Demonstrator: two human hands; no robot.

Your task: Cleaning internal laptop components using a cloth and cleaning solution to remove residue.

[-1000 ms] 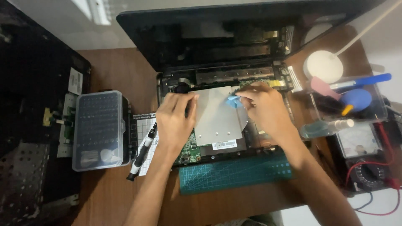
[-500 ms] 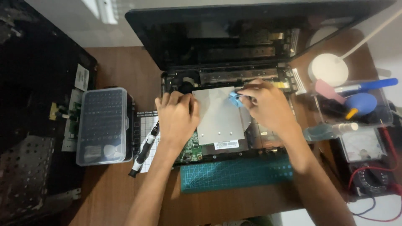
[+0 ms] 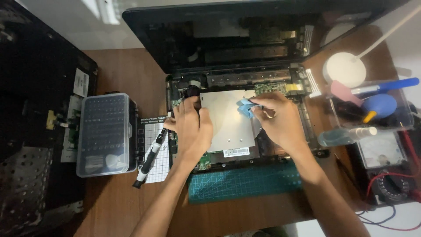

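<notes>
An opened black laptop [image 3: 245,52] lies on the wooden desk with its insides bare. A flat silver metal plate [image 3: 228,120] covers the middle of its base. My left hand [image 3: 190,127] rests palm down on the plate's left edge, fingers curled against it. My right hand [image 3: 278,118] pinches a small blue cloth [image 3: 244,106] against the plate's upper right corner, next to the green circuit board [image 3: 269,87].
A clear plastic bit case [image 3: 105,134] and a black screwdriver [image 3: 150,159] on a gridded screw mat lie left of the laptop. A green cutting mat [image 3: 245,182] sits under its front edge. A tray with a blue blower [image 3: 379,105], a spray bottle [image 3: 346,136] and a multimeter stand right.
My view has shifted slightly, so everything sits a little lower and to the right. My right hand has slid the blue cloth a bit to the left. My left hand stays on the plate.
</notes>
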